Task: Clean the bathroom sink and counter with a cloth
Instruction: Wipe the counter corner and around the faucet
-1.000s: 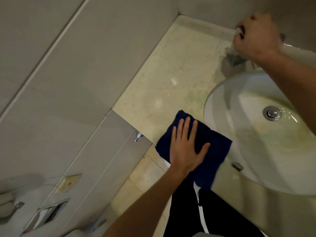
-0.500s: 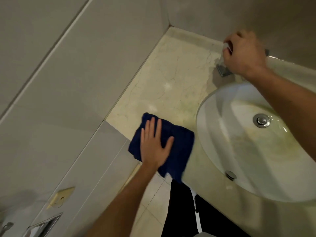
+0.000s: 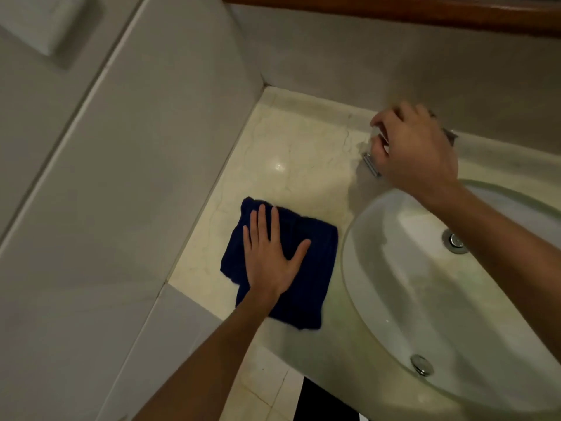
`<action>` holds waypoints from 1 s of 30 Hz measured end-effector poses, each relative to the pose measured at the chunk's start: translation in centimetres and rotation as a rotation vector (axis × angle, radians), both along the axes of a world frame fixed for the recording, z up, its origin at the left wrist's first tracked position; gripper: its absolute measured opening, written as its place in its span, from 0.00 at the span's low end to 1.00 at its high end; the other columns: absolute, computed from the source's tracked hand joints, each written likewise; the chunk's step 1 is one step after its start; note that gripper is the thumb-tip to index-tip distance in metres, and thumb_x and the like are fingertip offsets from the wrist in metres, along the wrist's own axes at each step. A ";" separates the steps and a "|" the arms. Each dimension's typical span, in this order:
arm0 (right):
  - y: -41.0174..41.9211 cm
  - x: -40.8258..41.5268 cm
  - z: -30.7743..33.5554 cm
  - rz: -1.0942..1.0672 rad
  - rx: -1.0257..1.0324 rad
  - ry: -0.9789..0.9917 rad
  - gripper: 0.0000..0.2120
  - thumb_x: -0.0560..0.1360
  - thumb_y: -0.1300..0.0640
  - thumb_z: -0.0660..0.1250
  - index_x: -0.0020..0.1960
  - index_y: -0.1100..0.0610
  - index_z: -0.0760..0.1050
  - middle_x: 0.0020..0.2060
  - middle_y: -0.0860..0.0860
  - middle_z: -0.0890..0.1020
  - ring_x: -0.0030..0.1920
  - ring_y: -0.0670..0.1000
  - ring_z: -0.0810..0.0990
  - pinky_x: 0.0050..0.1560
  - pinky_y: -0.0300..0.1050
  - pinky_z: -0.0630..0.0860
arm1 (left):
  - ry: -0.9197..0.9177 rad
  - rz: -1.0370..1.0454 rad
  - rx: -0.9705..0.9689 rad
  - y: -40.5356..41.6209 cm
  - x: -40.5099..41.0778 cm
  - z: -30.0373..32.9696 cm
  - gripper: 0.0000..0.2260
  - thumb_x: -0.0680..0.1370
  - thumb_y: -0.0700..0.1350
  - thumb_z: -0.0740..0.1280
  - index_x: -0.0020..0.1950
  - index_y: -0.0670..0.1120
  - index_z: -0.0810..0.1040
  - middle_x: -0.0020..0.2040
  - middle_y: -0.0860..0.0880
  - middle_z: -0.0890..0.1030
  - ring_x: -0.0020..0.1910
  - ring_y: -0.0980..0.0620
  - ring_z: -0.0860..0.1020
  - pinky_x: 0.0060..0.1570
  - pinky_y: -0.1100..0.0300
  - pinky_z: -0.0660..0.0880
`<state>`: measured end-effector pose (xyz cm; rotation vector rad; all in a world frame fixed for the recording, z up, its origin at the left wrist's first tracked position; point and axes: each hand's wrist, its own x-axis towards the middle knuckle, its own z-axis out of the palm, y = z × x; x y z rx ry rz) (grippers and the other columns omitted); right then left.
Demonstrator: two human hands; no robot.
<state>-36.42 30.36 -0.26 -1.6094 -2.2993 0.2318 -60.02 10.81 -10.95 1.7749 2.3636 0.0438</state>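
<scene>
**Counter wipe under way, basin not yet touched**

Mid-task, by the look of it. Left to right: grey tiled wall (image 3: 127, 183), then the pale marble counter (image 3: 291, 147) tucked into the corner, with the dark blue cloth (image 3: 306, 268) lying flat on it, just beside the sink's rim. Pressed down by the left hand (image 3: 273, 256), palm flat, fingers straight and spread, thumb out to the side, nothing curled or pinched. Folded roughly square, so hardly any long axis; slightly longer front to back, far edge towards the corner, near corner overhanging the counter's front edge.

Judged from the marble: no telling which patches are already wiped (a glossy highlight shows behind the cloth, nothing more). Strip along the back wall seemingly still to do.

Further right, the white sink (image 3: 394, 299), bowl yellowed and streaked, so probably uncleaned. Above it, the right hand (image 3: 416, 150), fingers curled round a chrome fixture (image 3: 372, 165), mostly hidden (likely the tap).
</scene>
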 end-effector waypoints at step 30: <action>-0.2 -0.2 -0.7 -0.021 0.057 -0.039 0.14 0.78 0.53 0.60 0.58 0.59 0.77 0.54 0.58 0.77 0.55 0.60 0.74 0.55 0.56 0.72 | 0.010 -0.201 0.108 22.3 3.3 -0.7 0.35 0.82 0.68 0.49 0.84 0.50 0.54 0.84 0.45 0.55 0.83 0.46 0.49 0.81 0.45 0.45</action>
